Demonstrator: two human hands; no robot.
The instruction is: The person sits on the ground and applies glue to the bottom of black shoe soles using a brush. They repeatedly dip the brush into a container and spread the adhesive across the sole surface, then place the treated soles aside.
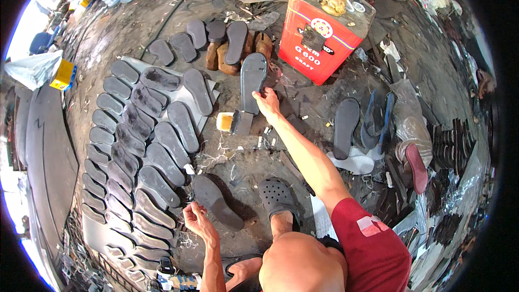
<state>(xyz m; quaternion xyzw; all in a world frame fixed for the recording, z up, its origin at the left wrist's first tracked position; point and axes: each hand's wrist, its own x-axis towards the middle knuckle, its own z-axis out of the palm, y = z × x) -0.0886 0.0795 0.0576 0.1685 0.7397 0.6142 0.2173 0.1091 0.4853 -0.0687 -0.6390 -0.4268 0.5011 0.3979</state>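
My right hand [266,104], its arm stretched forward, grips the heel end of a dark grey shoe sole [252,75] with the toe pointing away from me. Just below that sole lie a yellowish block [225,121] and a dark square piece [241,123]. My left hand [199,220] is low in front of me with its fingers curled in; whatever is between them is too small to make out. Close by it on the ground rests another dark sole [218,201]. Rows of soles [162,165] spread out to the left on pale sheets [208,121].
A large red tin [319,38] stands at the far right of centre. Brown wooden shoe lasts [224,59] sit beyond the rows. On the right are a single sole [346,127], blue-edged straps [377,119] and stacked dark pieces [453,146]. Scraps litter the ground.
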